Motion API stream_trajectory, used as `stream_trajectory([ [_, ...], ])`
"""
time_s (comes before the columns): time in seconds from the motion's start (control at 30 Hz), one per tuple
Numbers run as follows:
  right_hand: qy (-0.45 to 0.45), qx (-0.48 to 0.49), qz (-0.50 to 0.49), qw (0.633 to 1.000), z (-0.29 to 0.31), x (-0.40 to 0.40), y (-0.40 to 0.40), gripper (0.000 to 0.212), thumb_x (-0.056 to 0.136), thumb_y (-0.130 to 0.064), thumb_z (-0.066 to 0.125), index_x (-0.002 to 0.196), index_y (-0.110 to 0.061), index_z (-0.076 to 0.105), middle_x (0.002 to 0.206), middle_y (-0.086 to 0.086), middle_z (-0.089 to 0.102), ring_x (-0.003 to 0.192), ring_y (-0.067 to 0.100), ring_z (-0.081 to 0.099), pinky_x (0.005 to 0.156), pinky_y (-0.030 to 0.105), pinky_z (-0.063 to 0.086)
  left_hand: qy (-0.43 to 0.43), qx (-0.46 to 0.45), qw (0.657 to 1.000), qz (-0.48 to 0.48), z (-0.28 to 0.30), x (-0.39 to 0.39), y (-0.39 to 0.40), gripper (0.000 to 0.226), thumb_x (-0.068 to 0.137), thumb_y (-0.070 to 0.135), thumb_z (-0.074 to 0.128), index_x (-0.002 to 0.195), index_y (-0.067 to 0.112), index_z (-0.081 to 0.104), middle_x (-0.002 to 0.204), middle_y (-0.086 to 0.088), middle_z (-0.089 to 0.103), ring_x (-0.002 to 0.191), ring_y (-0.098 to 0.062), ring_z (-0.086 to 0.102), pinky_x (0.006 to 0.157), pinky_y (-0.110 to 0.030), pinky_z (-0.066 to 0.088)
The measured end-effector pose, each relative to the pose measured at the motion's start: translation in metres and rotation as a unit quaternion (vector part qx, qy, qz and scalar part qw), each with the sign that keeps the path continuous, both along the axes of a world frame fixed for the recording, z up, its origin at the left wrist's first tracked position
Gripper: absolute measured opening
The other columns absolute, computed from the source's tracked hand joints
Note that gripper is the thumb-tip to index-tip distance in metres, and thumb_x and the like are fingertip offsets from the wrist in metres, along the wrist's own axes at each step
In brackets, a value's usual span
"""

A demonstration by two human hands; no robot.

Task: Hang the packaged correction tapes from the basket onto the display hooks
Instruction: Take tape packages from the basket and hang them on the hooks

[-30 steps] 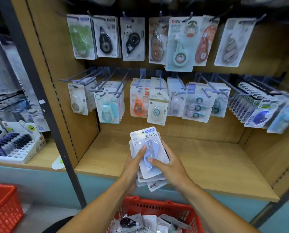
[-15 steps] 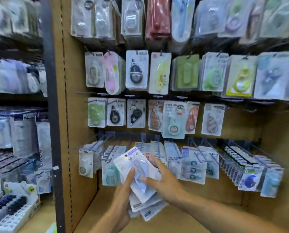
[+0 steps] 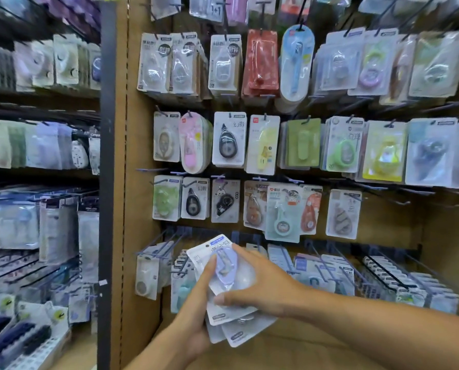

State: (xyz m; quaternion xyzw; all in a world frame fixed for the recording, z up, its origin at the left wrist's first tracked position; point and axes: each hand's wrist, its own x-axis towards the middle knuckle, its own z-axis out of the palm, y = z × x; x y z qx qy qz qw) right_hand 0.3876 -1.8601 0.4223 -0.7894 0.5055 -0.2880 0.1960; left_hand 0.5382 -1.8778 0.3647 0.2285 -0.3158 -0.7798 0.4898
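Holding a fanned stack of packets (image 3: pixel 224 273) low before the hooks (image 3: pixel 153 252), I am gripping it with both hands: left hand (image 3: pixel 193 324) cupping underneath, right hand (image 3: pixel 263 289) pinching the top packet (a lilac tape inside).

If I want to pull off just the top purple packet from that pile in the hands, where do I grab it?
Pinch the top packet by its flat card edge at the upper left, coming from above. That corner sticks out free beyond the left hand and right hand; the bulging purple bubble in the middle looks harder to pinch.
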Motion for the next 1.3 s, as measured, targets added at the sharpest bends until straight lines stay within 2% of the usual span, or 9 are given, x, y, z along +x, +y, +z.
stream_trajectory([
  [0.1, 0.026, 0.0, -0.01, 1.0, -0.003, -0.001, 0.009, 0.094, 0.067, -0.065, 0.081, 0.146, -0.055, 0.031, 0.142, -0.02, 0.039, 0.124, 0.002, 0.046, 0.093, 0.018, 0.039, 0.035, 0.019, 0.999, 0.019, -0.008, -0.001, 0.008, 0.053, 0.097, 0.05, 0.062, 0.141, 0.021, 0.064, 0.135, -0.021, 0.068, 0.129, -0.042, 0.062, 0.119, -0.057, 0.039],
  [0.23, 0.014, -0.012, -0.014, 1.0, -0.01, 0.001, 0.019, 0.115, 0.062, -0.072, 0.078, 0.156, -0.047, 0.017, 0.153, -0.027, 0.029, 0.137, -0.002, 0.036, 0.109, 0.027, 0.036, 0.099, 0.021, 0.994, 0.045, -0.008, -0.009, 0.021, 0.046, 0.101, 0.044, 0.06, 0.14, 0.02, 0.063, 0.128, -0.016, 0.073, 0.119, -0.035, 0.071, 0.107, -0.052, 0.048],
  [0.3, -0.011, -0.033, -0.015, 0.999, -0.012, 0.0, 0.025, 0.113, 0.065, -0.07, 0.077, 0.156, -0.047, 0.015, 0.153, -0.03, 0.027, 0.136, -0.005, 0.035, 0.109, 0.025, 0.036, 0.09, 0.005, 0.995, 0.04, -0.005, -0.009, 0.026, 0.041, 0.102, 0.045, 0.057, 0.132, 0.02, 0.067, 0.122, -0.018, 0.075, 0.108, -0.036, 0.075, 0.095, -0.051, 0.053],
  [0.53, -0.125, -0.141, -0.077, 0.979, -0.01, 0.004, 0.023, 0.109, 0.072, -0.059, 0.082, 0.158, -0.041, 0.017, 0.155, -0.031, 0.017, 0.136, -0.01, 0.031, 0.107, 0.016, 0.031, 0.004, -0.074, 0.996, 0.057, 0.005, -0.007, 0.022, 0.056, 0.082, 0.046, 0.074, 0.13, 0.015, 0.072, 0.124, -0.022, 0.073, 0.115, -0.043, 0.071, 0.102, -0.063, 0.053],
  [0.8, -0.212, -0.158, -0.117, 0.957, -0.007, 0.013, 0.01, 0.09, 0.078, -0.048, 0.081, 0.152, -0.043, 0.029, 0.15, -0.027, 0.026, 0.136, -0.007, 0.031, 0.108, 0.02, 0.032, 0.011, -0.076, 0.992, 0.096, 0.009, -0.008, 0.008, 0.064, 0.084, 0.049, 0.082, 0.138, 0.018, 0.066, 0.134, -0.023, 0.068, 0.123, -0.046, 0.065, 0.106, -0.071, 0.046],
  [0.93, -0.187, -0.105, -0.113, 0.97, -0.001, 0.01, -0.003, 0.089, 0.073, -0.064, 0.076, 0.15, -0.04, 0.037, 0.151, -0.023, 0.034, 0.138, 0.002, 0.038, 0.114, 0.036, 0.037, -0.019, -0.066, 0.988, 0.139, 0.009, -0.004, 0.003, 0.062, 0.077, 0.041, 0.089, 0.131, 0.016, 0.07, 0.121, -0.023, 0.074, 0.11, -0.045, 0.072, 0.097, -0.069, 0.054],
  [1.07, -0.162, -0.01, -0.054, 0.985, 0.009, -0.002, -0.012, 0.037, 0.081, -0.031, 0.082, 0.11, -0.043, 0.063, 0.106, -0.023, 0.071, 0.099, -0.003, 0.067, 0.086, 0.022, 0.055, -0.053, -0.085, 0.983, 0.154, 0.009, 0.006, -0.007, 0.035, 0.091, 0.03, 0.075, 0.122, 0.014, 0.073, 0.107, -0.018, 0.079, 0.087, -0.035, 0.079, 0.061, -0.044, 0.063],
  [1.2, -0.155, 0.034, -0.036, 0.987, 0.013, -0.017, -0.025, 0.049, 0.083, -0.017, 0.081, 0.097, -0.053, 0.051, 0.086, -0.042, 0.063, 0.078, -0.024, 0.059, 0.06, 0.001, 0.044, -0.087, -0.094, 0.976, 0.177, 0.009, 0.005, -0.017, 0.035, 0.09, 0.026, 0.078, 0.124, 0.018, 0.071, 0.108, -0.014, 0.08, 0.096, -0.036, 0.078, 0.071, -0.05, 0.063],
  [1.3, -0.129, -0.026, -0.07, 0.989, 0.008, -0.02, -0.038, 0.068, 0.086, -0.03, 0.078, 0.139, -0.053, 0.041, 0.141, -0.032, 0.044, 0.126, -0.014, 0.045, 0.103, 0.015, 0.041, -0.092, -0.091, 0.975, 0.178, 0.013, -0.001, -0.029, 0.035, 0.089, 0.025, 0.078, 0.123, 0.019, 0.072, 0.107, -0.014, 0.08, 0.095, -0.037, 0.078, 0.076, -0.053, 0.063],
])
